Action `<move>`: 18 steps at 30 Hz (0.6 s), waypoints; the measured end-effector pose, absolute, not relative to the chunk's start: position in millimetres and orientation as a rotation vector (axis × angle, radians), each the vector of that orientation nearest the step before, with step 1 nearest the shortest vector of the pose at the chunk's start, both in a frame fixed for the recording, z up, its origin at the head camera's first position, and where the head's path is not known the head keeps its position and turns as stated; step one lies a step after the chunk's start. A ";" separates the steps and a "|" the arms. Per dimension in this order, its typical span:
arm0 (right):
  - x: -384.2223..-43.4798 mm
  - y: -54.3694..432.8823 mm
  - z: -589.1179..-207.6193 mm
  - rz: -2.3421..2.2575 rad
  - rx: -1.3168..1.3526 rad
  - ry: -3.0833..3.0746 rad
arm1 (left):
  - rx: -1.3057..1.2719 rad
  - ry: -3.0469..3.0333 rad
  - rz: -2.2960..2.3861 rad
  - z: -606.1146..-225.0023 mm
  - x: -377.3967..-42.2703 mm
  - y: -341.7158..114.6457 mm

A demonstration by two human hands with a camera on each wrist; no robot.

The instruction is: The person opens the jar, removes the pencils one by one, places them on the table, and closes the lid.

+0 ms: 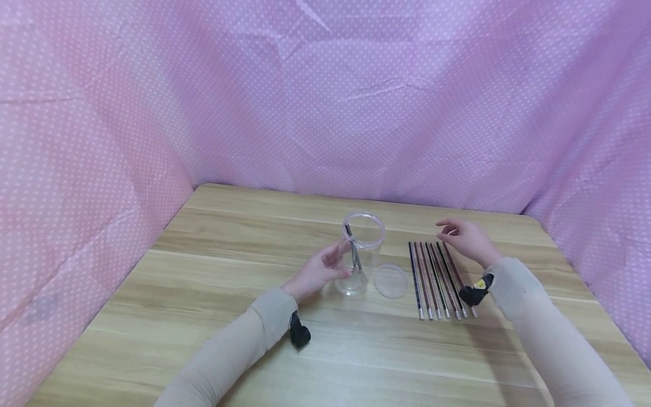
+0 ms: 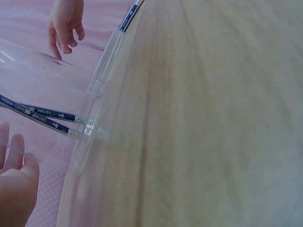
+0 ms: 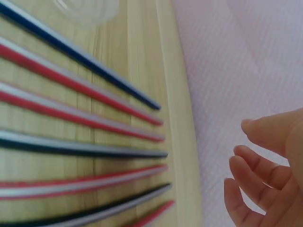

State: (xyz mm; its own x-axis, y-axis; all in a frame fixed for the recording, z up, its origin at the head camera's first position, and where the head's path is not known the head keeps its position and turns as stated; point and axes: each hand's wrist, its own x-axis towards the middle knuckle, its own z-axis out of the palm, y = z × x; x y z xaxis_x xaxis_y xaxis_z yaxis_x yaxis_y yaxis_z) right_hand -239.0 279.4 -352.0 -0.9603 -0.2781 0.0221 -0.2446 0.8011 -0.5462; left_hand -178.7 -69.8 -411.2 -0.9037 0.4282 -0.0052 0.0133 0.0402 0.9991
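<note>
A clear plastic jar (image 1: 373, 257) stands upright on the table, with dark pencils (image 2: 45, 113) leaning inside, eraser ends at its base. My left hand (image 1: 317, 271) is at the jar's left side, thumb on the near side and fingers reaching to the far side in the head view; the left wrist view shows those fingers loosely bent. To the jar's right, several striped pencils (image 1: 432, 277) lie in a row, eraser ends towards me. My right hand (image 1: 468, 240) hovers over their far ends, fingers slightly bent and thumb apart, holding nothing.
A round clear lid (image 1: 390, 281) lies flat between the jar and the pencil row. The wooden table (image 1: 224, 254) ends at a back edge, behind which hangs a pink dotted curtain (image 1: 325, 113), also on both sides.
</note>
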 end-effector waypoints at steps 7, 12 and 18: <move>-233.9 260.0 -347.4 -0.907 -0.498 2.884 | 0.460 2.022 1.924 -410.7 -178.3 -71.4; -230.6 245.2 -343.5 -0.955 -0.576 2.858 | 0.454 2.016 1.932 -409.7 -178.4 -70.9; -225.5 223.5 -338.3 -0.986 -0.703 2.834 | 0.440 2.010 1.939 -409.3 -179.0 -70.6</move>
